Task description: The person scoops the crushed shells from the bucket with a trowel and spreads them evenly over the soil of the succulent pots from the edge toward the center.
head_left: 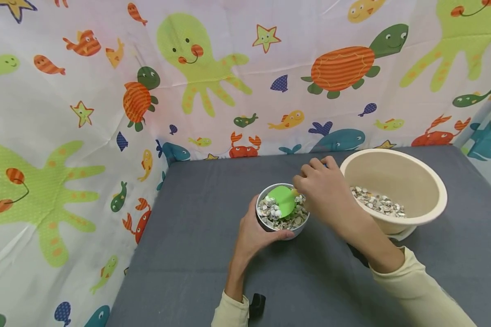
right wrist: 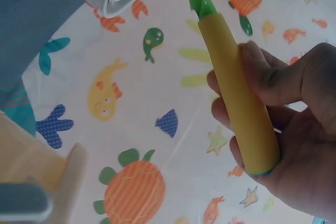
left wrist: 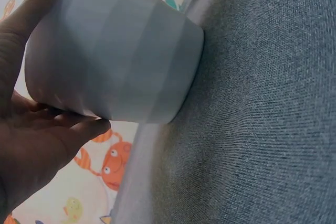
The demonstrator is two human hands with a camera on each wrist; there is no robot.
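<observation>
Small shell-like pieces [head_left: 284, 222] fill a white pot [left wrist: 121, 51] that stands on the grey cloth. My left hand [head_left: 253, 234] grips the pot from its left side, with the thumb along the near wall and fingers curled behind. Over the pot, my right hand [head_left: 321, 188] holds a toy shovel by its yellow handle [right wrist: 239, 98]. The shovel's green blade [head_left: 283, 202] is tilted down at the heap inside the pot, with a few white pieces at its left edge. In the right wrist view, fingers and thumb wrap the handle.
To the right stands a large cream basin [head_left: 427, 177] with more of the pieces [head_left: 378, 204] at its bottom. A sea-animal curtain [head_left: 229, 95] hangs behind and at the left of the grey-covered table [head_left: 188, 236].
</observation>
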